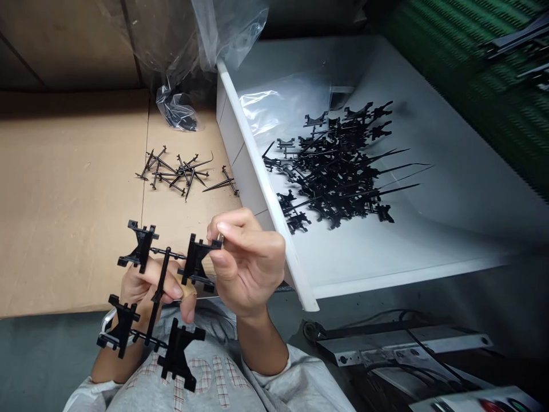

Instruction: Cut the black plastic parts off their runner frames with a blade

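A black moulded plastic sprue (162, 274) hangs in front of me, with several bracket-like parts joined to its central runner. My left hand (167, 281) is closed round the runner from behind, partly hidden by it; one finger has a tan wrap. With thumb and fingers, my right hand (251, 263) pinches the outer end of the upper right bracket part (196, 260), which is still attached to the runner. Its fingertips cover that end of the part. The lower right bracket part (178, 355) hangs free, close to my shirt.
Bare black runners (184, 171) lie on the cardboard-covered table (77, 217). Right of them stands a white bin (369, 257) with a heap of black sprues (338, 171). A clear plastic bag (175, 109) is behind. A metal rail with cables (403, 346) sits at lower right, beside a green conveyor belt (467, 57) above.
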The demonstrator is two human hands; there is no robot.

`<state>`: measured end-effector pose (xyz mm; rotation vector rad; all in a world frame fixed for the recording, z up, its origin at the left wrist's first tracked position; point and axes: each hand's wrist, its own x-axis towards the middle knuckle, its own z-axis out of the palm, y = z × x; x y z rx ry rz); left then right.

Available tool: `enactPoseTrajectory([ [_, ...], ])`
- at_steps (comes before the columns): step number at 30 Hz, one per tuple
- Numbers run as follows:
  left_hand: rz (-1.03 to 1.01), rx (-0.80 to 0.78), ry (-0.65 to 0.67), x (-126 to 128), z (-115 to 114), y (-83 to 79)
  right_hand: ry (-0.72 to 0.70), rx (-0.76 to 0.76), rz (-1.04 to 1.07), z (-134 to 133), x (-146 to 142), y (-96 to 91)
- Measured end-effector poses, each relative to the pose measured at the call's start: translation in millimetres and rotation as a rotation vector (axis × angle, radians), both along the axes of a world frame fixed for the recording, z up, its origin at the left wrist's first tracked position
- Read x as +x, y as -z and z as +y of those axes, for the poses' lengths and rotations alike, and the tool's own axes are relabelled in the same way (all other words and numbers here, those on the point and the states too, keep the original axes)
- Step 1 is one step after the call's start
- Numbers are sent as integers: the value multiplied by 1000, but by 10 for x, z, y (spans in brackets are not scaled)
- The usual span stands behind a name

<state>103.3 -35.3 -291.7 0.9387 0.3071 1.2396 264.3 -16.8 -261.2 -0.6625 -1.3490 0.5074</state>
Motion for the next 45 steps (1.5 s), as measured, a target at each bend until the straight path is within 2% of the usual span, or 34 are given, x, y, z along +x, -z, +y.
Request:
enactPoseTrajectory([
  [3, 62, 147, 42, -11, 15, 46, -3, -3, 2, -4, 4, 0],
  [7, 126, 304, -27, 18, 30, 16, -4, -13, 19, -2, 1, 11],
  [16, 265, 336, -23, -19, 34, -31, 11, -1, 6, 1, 12, 13],
  [19, 274, 315, -75, 111, 14, -130, 25, 5, -3, 1, 9, 5],
  [21, 207, 271, -226, 230, 1, -217, 47, -11, -11, -2, 1, -3],
  [23, 216, 275, -310, 323, 4, -290, 62, -43, -21, -8, -7, -10],
  [25, 241, 309, -327, 360, 24, -326, 58, -66, -20, -16, -9, -14],
  [27, 234, 299, -334, 350, 46, -323, 31, -71, 1, -31, -3, -12],
  [33, 212, 105, -452, 296, 85, -300, -110, -95, 41, -160, -9, 20],
  [38, 210, 96, -561, 300, 150, -339, -182, -23, 3, -272, -96, 57],
  [42, 243, 104, -604, 288, 145, -320, -241, -16, -9, -280, -144, 87],
  [45, 273, 88, -642, 297, 130, -319, -236, -46, -11, -271, -160, 92],
])
